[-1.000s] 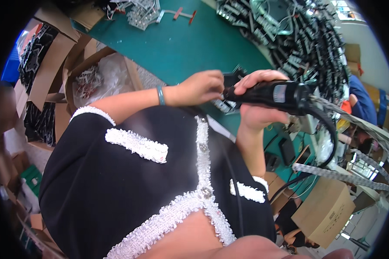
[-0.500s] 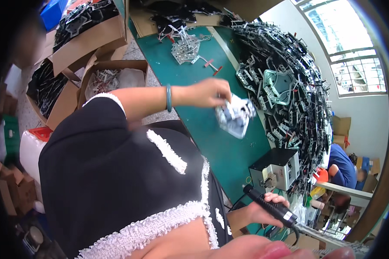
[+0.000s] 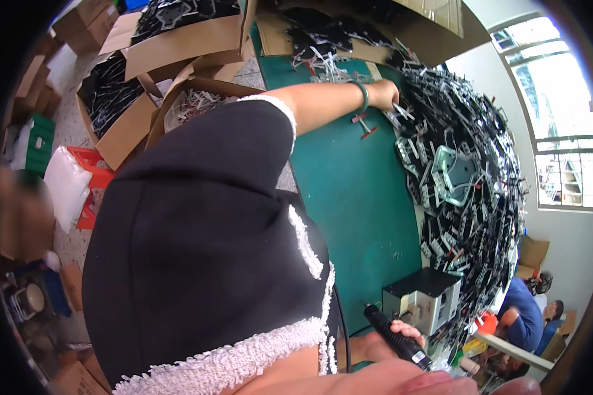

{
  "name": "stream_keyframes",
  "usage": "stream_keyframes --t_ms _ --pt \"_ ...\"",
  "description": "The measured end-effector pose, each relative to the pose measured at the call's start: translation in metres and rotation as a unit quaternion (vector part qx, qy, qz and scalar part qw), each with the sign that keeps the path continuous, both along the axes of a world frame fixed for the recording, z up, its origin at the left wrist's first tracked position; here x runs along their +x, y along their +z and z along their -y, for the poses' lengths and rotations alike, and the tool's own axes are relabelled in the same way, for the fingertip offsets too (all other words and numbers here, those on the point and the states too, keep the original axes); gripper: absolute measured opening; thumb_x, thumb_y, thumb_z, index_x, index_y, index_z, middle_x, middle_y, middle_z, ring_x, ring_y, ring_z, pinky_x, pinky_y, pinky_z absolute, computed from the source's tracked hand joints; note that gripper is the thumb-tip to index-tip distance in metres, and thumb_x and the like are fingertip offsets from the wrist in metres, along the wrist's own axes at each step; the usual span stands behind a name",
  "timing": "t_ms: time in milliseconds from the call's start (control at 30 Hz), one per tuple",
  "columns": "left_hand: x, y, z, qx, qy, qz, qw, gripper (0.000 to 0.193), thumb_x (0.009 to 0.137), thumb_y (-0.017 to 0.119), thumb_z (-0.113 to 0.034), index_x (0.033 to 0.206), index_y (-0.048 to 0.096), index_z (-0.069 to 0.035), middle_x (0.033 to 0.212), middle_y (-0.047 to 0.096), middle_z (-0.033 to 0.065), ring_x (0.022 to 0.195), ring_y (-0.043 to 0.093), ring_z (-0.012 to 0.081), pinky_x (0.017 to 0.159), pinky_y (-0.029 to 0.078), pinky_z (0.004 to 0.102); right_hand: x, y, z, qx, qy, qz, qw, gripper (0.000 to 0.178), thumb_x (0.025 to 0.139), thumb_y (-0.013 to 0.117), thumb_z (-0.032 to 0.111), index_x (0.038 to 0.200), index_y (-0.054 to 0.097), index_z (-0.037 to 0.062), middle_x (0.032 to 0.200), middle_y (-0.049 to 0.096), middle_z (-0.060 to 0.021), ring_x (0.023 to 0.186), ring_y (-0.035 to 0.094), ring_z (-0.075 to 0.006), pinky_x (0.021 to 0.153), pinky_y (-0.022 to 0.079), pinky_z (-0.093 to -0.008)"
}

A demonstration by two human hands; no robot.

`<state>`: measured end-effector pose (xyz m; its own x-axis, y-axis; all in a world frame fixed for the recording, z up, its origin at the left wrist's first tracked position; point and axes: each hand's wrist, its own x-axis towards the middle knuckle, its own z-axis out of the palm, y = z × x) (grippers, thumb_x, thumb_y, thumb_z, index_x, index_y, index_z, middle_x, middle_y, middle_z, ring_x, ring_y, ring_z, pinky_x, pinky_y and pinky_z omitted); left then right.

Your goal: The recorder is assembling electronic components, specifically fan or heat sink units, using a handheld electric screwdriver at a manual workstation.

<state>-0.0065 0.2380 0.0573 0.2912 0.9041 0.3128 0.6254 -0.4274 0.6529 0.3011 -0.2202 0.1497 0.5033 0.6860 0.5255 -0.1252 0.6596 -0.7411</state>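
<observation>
My left hand [image 3: 383, 93], with a bracelet at its wrist, reaches across the green tabletop [image 3: 349, 191] to the near edge of a heaped pile of black and silver metal brackets [image 3: 481, 191]. Its fingers are closed on a silvery metal bracket [image 3: 400, 114], which is partly hidden against the pile. At the lower right, my right hand [image 3: 408, 330] is wrapped around a black electric screwdriver [image 3: 390, 337], its nose pointing up and left. A grey box-shaped screw feeder with a black top [image 3: 423, 296] stands just beyond the screwdriver.
A red-ended T-shaped piece [image 3: 364, 125] lies on the green top below my left wrist. Cartons of black parts [image 3: 181, 56] stand at the upper left, beside a carton of small pieces [image 3: 201, 105]. A large carton [image 3: 435, 26] stands at the back. Another person in blue [image 3: 522, 316] sits far right.
My left hand has moved up and right from mid-table to the pile's edge, carrying the metal bracket. The screwdriver stays in my right hand. The whole view has shifted.
</observation>
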Motion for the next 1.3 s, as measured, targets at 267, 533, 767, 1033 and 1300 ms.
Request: stream_keyframes --t_ms 267,533,767,1033,1300 --pt "-0.072 0.042 -0.066 0.145 0.123 -0.035 0.981 0.036 0.066 0.067 -0.029 0.095 0.073 -0.009 0.09 0.07 0.0156 0.088 0.067 0.0339 0.078 0.054 0.0438 0.031 -0.009 0.009 -0.012 0.015 0.035 0.999 0.076 0.079 0.058 0.069 0.119 0.047 0.0049 0.088 0.057 -0.0143 0.065 0.056 -0.0235 0.061 0.046 -0.0329" --pt "-0.145 -0.017 -0.124 0.105 0.272 -0.265 0.919 0.053 0.088 0.051 -0.036 0.138 0.044 -0.018 0.134 0.047 0.0129 0.13 0.038 0.0331 0.1 0.033 0.061 0.017 -0.006 -0.006 -0.047 -0.086 0.08 0.992 0.078 0.079 0.05 0.076 0.111 0.048 0.0051 0.084 0.057 -0.0103 0.063 0.058 -0.0199 0.059 0.051 -0.032" --pt "-0.166 0.014 -0.111 0.104 0.297 -0.461 0.829 0.024 0.092 0.044 -0.015 0.108 0.062 -0.014 0.111 0.063 0.0071 0.112 0.055 0.026 0.091 0.043 0.0553 0.032 -0.006 0.004 -0.04 -0.139 0.05 0.988 0.078 0.081 0.047 0.075 0.109 0.048 0.0028 0.081 0.056 -0.0105 0.062 0.059 -0.0198 0.058 0.053 -0.0326" --pt "-0.218 0.043 -0.067 0.173 0.347 -0.43 0.815 0.024 0.092 0.044 -0.017 0.108 0.062 -0.012 0.114 0.063 0.0075 0.111 0.057 0.0277 0.097 0.04 0.0524 0.036 -0.012 -0.001 -0.041 -0.109 0.039 0.992 0.08 0.079 0.049 0.076 0.111 0.046 0.0029 0.081 0.055 -0.0097 0.064 0.057 -0.02 0.06 0.052 -0.0331" --pt "-0.159 0.123 0.011 0.433 0.195 -0.203 0.856 0.016 0.084 0.062 -0.021 0.095 0.064 -0.01 0.092 0.062 0.0055 0.093 0.06 0.0257 0.077 0.046 0.0388 0.036 -0.019 0.015 -0.065 -0.146 0.086 0.983 0.077 0.081 0.051 0.072 0.117 0.047 0.0042 0.088 0.058 -0.0097 0.071 0.058 -0.0194 0.066 0.051 -0.0312"
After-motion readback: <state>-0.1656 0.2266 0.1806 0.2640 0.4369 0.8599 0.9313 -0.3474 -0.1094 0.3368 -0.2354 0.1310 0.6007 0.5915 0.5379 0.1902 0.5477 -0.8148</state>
